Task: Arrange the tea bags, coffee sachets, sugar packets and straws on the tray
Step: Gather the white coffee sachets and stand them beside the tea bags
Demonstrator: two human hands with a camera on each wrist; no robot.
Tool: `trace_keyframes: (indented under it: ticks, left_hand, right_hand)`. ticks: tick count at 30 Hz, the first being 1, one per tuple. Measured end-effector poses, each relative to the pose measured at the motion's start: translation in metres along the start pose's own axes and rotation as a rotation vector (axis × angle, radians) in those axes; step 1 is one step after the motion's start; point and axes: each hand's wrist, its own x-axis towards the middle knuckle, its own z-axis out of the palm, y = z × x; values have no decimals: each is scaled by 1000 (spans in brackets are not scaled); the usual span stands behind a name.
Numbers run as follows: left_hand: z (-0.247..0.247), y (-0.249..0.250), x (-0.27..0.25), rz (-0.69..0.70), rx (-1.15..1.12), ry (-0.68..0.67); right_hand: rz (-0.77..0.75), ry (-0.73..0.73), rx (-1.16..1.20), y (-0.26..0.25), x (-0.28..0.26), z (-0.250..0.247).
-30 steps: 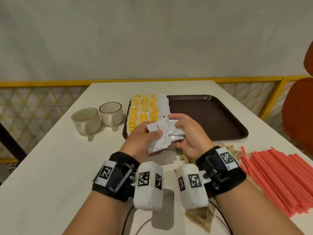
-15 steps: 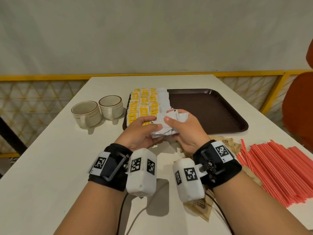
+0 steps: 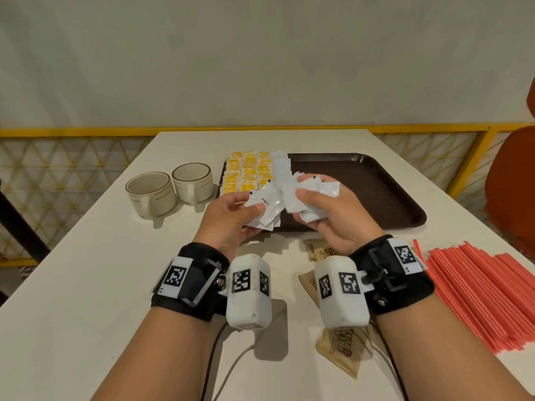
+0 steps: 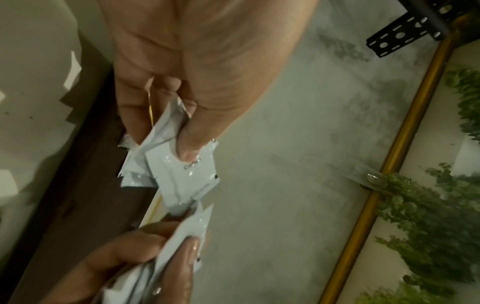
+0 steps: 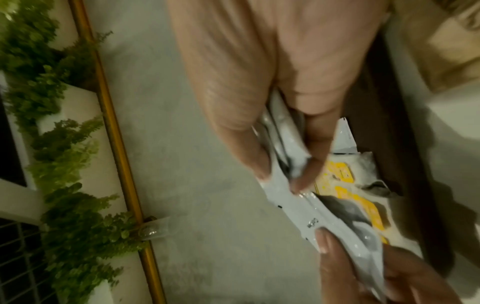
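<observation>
A: What is seen nearest the camera?

B: Brown paper sachets (image 3: 343,347) are seen lying on the white table (image 3: 86,285), partly hidden under the right wrist. To their right a broad heap of red straws (image 3: 486,290) is spread on the table, off the tray.

A: And the hands?

B: Just beyond, both are raised over the near edge of the tray. A few white coffee sachets (image 3: 265,208) are pinched by the left hand (image 3: 228,224), thumb on top and fingers curled beneath; the word "Coffee" can be read on the top one. A thicker bundle of white sachets (image 3: 309,198) is gripped by the right hand (image 3: 333,215), with thumb and fingers closed around it. The two bunches are held very close together; whether they touch cannot be told.

A: What is shown by the wrist cameras?

B: The same grips are confirmed: sachets are pinched between thumb and fingers of the left hand (image 4: 197,86), and a stack is clamped by the right hand (image 5: 272,82).

A: Farther back?

B: The brown tray (image 3: 376,186) is found beyond the hands. Rows of yellow-and-white tea bags (image 3: 246,172) are laid at its left end, with a column of white sachets (image 3: 280,166) set just beside them. The rest of the tray is bare. Two cream cups (image 3: 170,189) stand on the table left of the tray.
</observation>
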Motion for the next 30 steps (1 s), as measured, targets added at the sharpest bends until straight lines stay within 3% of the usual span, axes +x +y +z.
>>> trace_keyframes:
  ticks: [2, 4, 11, 18, 23, 28, 30]
  left_hand:
    - [2, 0, -2, 7, 34, -44]
    - [3, 1, -3, 10, 32, -77]
    - [1, 2, -3, -8, -118, -184]
    - [0, 2, 0, 69, -98, -57]
    - [0, 0, 2, 69, 12, -11]
    - [0, -4, -1, 143, 246, -60]
    - [5, -5, -3, 170, 217, -53]
  right_hand:
    - [63, -145, -179, 2, -4, 4]
    - [75, -185, -251, 6, -5, 6]
    - [38, -45, -58, 6, -2, 6]
    - [-63, 149, 182, 0, 4, -4]
    - [51, 66, 221, 2, 4, -2]
    - [102, -18, 62, 5, 2, 0]
    - [126, -36, 20, 8, 0, 3]
